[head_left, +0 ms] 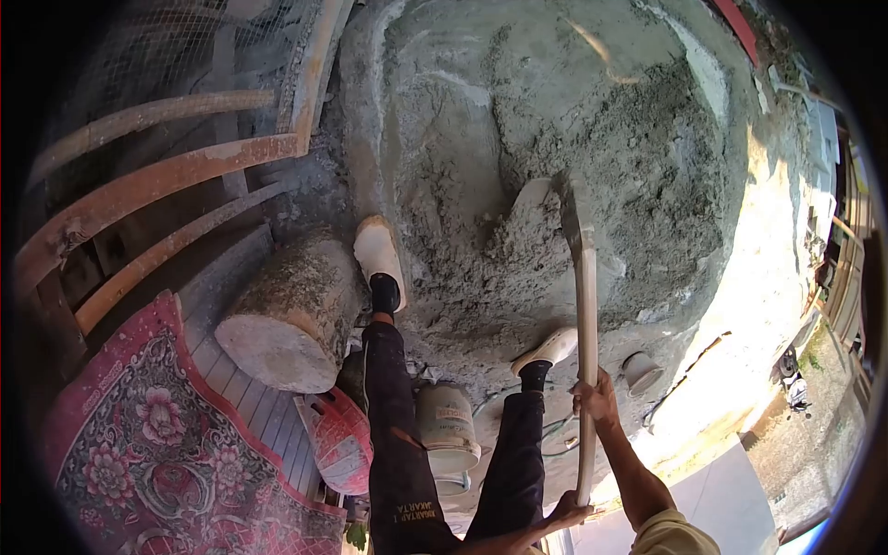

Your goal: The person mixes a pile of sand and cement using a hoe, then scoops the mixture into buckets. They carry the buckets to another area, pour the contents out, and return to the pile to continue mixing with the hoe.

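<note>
A hoe with a long wooden handle (586,314) stands with its metal head (575,208) at the grey wet mortar (647,176). My right hand (597,398) is wrapped round the lower half of the handle. Near the handle's end, my left hand (566,511) is closed on it too. Lumpy mortar lies around the head, and some of the blade is hidden in it. My two feet in pale shoes stand at the near edge of the mortar, the left shoe (377,250) farther forward than the right shoe (546,351).
At the left are a round concrete block (291,314), a floral mat (176,444) and wooden rails (176,171). A red container (338,444) and a bucket (447,425) sit by my legs. A small cup-shaped object (641,372) lies right of the handle.
</note>
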Available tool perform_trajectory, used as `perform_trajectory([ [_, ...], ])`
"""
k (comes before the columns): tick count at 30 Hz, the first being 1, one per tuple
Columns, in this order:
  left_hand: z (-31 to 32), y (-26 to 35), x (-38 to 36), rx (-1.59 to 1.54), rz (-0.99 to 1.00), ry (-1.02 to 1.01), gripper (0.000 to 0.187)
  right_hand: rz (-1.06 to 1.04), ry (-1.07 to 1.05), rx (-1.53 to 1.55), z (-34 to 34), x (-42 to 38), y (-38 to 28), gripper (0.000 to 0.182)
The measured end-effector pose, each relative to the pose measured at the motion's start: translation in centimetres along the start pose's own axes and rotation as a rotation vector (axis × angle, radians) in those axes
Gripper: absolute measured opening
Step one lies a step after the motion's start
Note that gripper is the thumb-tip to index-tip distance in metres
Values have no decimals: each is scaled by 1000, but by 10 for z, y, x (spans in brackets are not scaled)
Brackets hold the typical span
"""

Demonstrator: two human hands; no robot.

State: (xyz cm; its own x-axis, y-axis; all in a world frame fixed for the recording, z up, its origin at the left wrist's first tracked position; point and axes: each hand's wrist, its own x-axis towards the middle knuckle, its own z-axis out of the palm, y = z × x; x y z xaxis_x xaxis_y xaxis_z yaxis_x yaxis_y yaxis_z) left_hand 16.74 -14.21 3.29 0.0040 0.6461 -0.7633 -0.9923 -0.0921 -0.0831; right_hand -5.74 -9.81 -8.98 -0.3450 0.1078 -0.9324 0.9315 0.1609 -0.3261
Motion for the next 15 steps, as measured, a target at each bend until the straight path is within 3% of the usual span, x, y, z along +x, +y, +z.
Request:
perform_trajectory([
  [1,4,-8,9,18,22,-38,21,-37,24,12,-12,2,-3,18],
  [4,-32,63,27,-29,157,-64,16,-118,139,49,-28,46,-51,6],
  [5,-52,99,38,222,202,62,17,-142,137,105,-29,78,-72,5],
  [8,-126,222,56,539,376,509,28,-255,203,225,-21,184,-130,11],
  [10,-192,274,68,560,499,562,29,-266,272,298,1,243,-149,13],
  [11,-210,296,54,533,419,540,28,-276,286,332,15,267,-145,13],
  [13,-241,264,36,548,286,539,25,-197,296,315,58,254,-112,13],
  [14,-253,225,22,512,321,558,24,-150,298,203,80,228,-94,11],
  [15,-246,203,-9,444,226,544,22,-181,313,290,103,204,-71,10],
])
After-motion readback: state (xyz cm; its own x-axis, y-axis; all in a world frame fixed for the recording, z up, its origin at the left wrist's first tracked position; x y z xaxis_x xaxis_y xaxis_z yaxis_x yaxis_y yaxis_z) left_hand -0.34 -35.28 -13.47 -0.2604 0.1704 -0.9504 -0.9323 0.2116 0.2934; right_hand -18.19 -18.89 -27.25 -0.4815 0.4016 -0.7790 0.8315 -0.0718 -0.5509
